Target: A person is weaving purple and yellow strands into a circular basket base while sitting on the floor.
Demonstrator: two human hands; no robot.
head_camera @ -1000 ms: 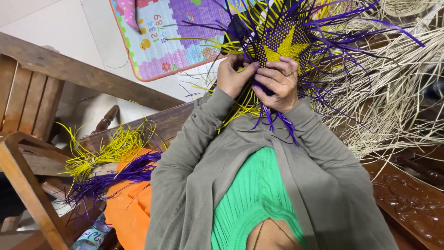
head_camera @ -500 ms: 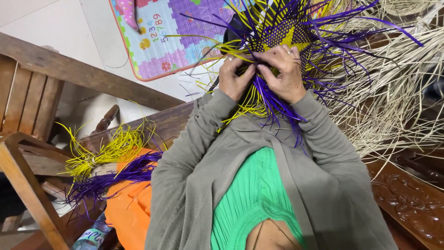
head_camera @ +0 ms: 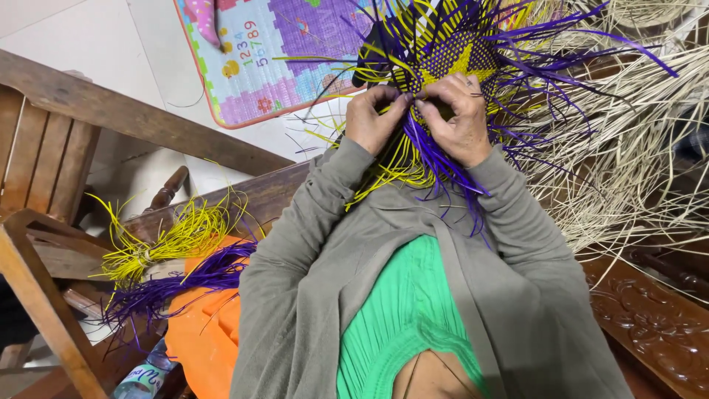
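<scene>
A partly woven piece [head_camera: 450, 55] of purple and yellow strips is held up in front of me, with loose strip ends fanning out all round it. My left hand [head_camera: 373, 118] pinches strips at its lower edge. My right hand [head_camera: 461, 118] grips the same edge just beside it, fingertips nearly touching the left. Purple and yellow strips hang down between my grey sleeves.
A yellow strip bundle [head_camera: 166, 236] and a purple one [head_camera: 185, 281] lie on orange cloth [head_camera: 203, 340] at lower left. Pale straw strands [head_camera: 628, 170] pile at right. A wooden bench frame [head_camera: 111, 111] and a colourful play mat [head_camera: 281, 52] lie beyond.
Both hands have shifted along the lower edge of the woven piece and come closer together, and the piece has turned slightly in my grip.
</scene>
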